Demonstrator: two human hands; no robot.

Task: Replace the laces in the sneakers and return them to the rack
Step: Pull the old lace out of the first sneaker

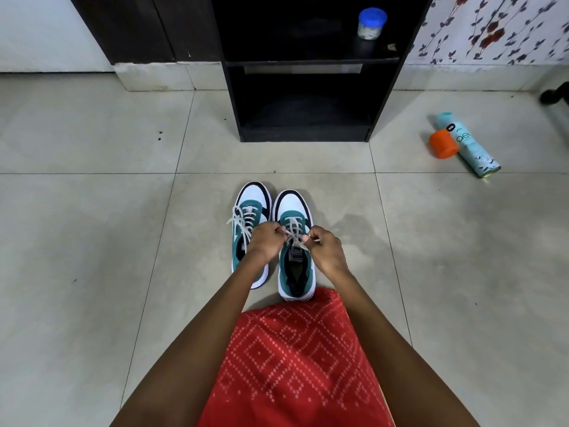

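Two teal, white and black sneakers stand side by side on the tiled floor, toes pointing at the rack. The left sneaker (250, 211) carries a pale lace tied in a loose bow. Over the tongue of the right sneaker (294, 208), my left hand (265, 241) and my right hand (326, 248) each pinch a strand of its pale lace (292, 231), drawn between them. The black shoe rack (308, 134) stands straight ahead; its bottom shelf holds nothing.
A blue-lidded jar (372, 23) sits on the rack's upper shelf. To the right on the floor lie a teal spray can (468, 144) and an orange cap (443, 143). My red patterned garment (295, 365) covers my lap just behind the sneakers.
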